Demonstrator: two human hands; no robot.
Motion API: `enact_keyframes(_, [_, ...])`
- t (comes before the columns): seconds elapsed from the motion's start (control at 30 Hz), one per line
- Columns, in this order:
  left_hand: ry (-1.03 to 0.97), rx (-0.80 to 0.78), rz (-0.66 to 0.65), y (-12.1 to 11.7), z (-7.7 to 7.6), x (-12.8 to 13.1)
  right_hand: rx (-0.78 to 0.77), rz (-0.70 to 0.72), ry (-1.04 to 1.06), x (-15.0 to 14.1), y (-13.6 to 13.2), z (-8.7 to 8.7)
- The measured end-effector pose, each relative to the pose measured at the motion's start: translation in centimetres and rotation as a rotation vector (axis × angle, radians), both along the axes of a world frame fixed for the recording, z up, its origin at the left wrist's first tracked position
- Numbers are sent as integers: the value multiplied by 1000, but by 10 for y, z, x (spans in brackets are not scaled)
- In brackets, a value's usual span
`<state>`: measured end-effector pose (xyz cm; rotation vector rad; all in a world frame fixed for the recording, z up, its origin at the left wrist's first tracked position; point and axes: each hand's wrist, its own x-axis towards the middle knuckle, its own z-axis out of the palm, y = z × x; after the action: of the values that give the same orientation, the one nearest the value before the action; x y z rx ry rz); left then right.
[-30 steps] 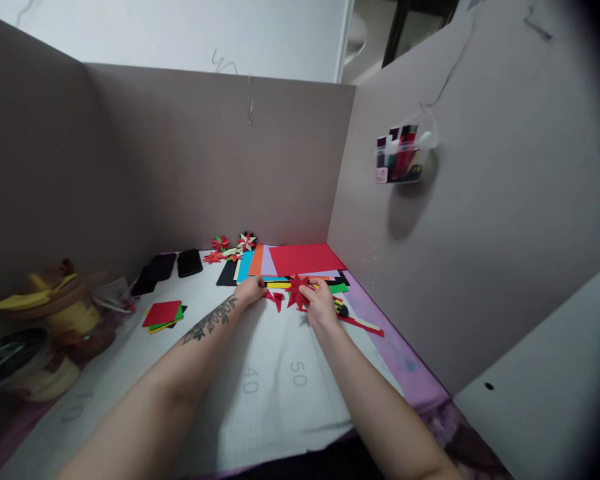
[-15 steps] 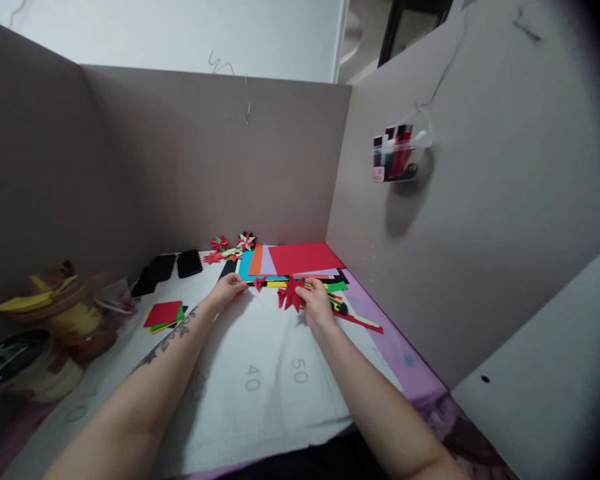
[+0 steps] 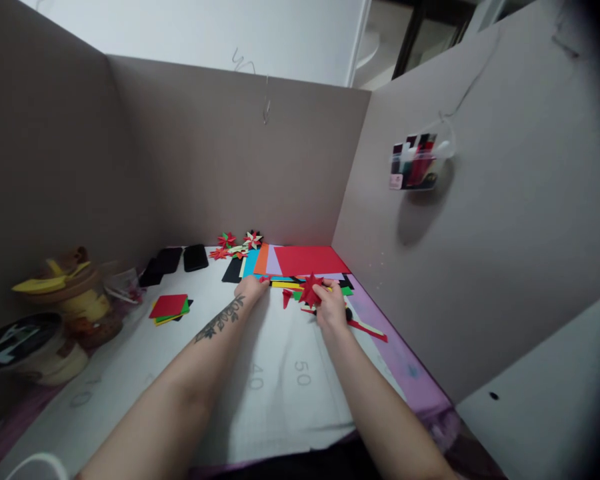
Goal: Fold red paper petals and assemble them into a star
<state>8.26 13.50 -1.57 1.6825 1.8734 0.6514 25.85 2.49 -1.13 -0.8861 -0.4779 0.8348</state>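
Observation:
A red folded paper star (image 3: 310,291) with pointed tips is pinched in my right hand (image 3: 333,305), held above the mat. My left hand (image 3: 251,288) is closed at the front edge of the coloured sheets, its fingertips on a small red folded paper piece (image 3: 265,279), partly hidden by the fingers. Between the hands lies another small red folded piece (image 3: 287,298). Cut paper strips (image 3: 367,329) and a yellow strip (image 3: 284,285) lie behind and beside my right hand, which partly covers other things there.
Coloured sheets, red on top (image 3: 310,260), lie at the back. Finished paper stars (image 3: 227,240) and dark phone-like slabs (image 3: 196,257) sit back left. Small paper squares (image 3: 169,306), pots (image 3: 65,293) and a lidded tub (image 3: 30,353) stand left. A clear container (image 3: 420,163) hangs on the right wall.
My left hand has moved right and closed on the small red piece that lay on the mat. My right hand still holds the star. The camera view has shifted slightly.

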Motion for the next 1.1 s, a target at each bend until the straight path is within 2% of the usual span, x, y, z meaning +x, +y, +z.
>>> enact_keyframes(0.1, [-49, -10, -18, 0, -1, -1, 1, 27, -1, -4, -1, -1])
enact_keyframes(0.2, [-144, 14, -81, -11, 2, -12, 22, 54, -23, -10, -3, -2])
enact_keyframes(0.3, [-234, 51, -163, -34, 9, -30, 33, 80, -83, -17, -5, -3])
enact_keyframes(0.4, [-450, 41, -357, -66, 21, -51, 22, 57, -186, -27, -7, -6])
enact_keyframes(0.47, [-522, 32, -415, -85, 30, -62, 17, 28, -284, -34, -7, -10])
enact_keyframes(0.57, [-518, 77, -423, -105, 39, -68, 4, 5, -439, -46, -10, -14])
enact_keyframes(0.7, [-464, 140, -527, -114, 36, -62, 10, 60, -521, -61, -16, -18])
enact_keyframes(0.77, [-482, 123, -528, -115, 30, -58, 20, 87, -551, -67, -20, -18])
enact_keyframes(0.9, [-457, 223, -415, -114, 18, -54, 31, 128, -607, -74, -27, -17])
enact_keyframes(1.1, [-447, 297, -367, -112, 15, -56, 34, 142, -629, -75, -34, -11])
